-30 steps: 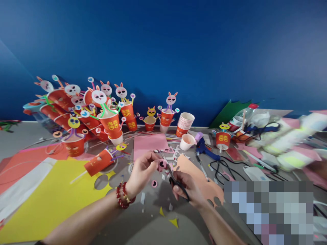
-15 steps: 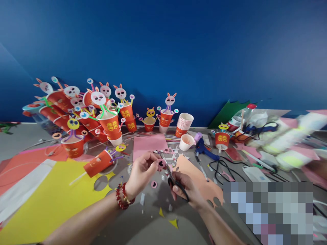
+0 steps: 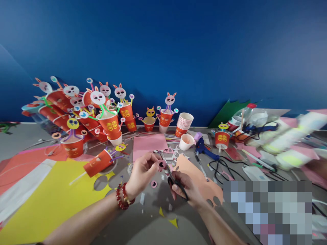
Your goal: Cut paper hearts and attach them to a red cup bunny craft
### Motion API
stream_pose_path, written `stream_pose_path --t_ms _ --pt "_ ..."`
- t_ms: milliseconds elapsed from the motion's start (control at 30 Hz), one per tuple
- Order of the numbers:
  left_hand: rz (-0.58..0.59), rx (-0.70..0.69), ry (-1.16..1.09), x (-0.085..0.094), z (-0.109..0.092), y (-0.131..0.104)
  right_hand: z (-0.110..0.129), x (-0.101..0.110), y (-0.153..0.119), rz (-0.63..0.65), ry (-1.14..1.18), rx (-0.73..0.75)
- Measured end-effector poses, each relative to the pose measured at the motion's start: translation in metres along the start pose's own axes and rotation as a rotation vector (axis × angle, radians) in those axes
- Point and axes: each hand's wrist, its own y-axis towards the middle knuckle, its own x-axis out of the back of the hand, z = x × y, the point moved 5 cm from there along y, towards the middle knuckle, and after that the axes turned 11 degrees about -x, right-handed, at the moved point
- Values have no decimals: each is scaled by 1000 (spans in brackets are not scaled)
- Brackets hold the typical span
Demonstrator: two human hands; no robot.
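Observation:
Between thumb and fingers, my left hand (image 3: pixel 143 173) pinches a small pink paper piece (image 3: pixel 161 165) with a dark heart-like mark. Red bead bracelets (image 3: pixel 124 196) circle that wrist. My right hand (image 3: pixel 184 186) is wrapped round the black handles of a pair of scissors (image 3: pixel 182 190); the blades point up and away, right beside the pink piece. Whether the blades touch the paper I cannot tell. Below the hands, a pink paper disc (image 3: pixel 153 184) with a dark mark lies on the table. An orange paper sheet (image 3: pixel 194 173) with round cut-outs lies beyond my right hand.
Red paper cups with rabbit faces (image 3: pixel 108 124) crowd the left back. A yellow sheet (image 3: pixel 51 200) covers the left front. A cup stack (image 3: pixel 184 122), a blue glue gun (image 3: pixel 204 149) and black cable (image 3: pixel 224 170) lie right of centre. White rolls (image 3: pixel 286 143) stand far right.
Hardly anything differs. The pink piece has shifted very slightly to the right and down in my left fingers; both hands keep nearly the same place.

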Motion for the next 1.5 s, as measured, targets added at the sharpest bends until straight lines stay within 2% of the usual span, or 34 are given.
stream_pose_path --t_ms 667,1500 --pt "12 4 40 0 0 0 -2 1 1 -27 1 -36" --pt "18 31 -29 1 0 0 -3 2 0 -43 0 -43"
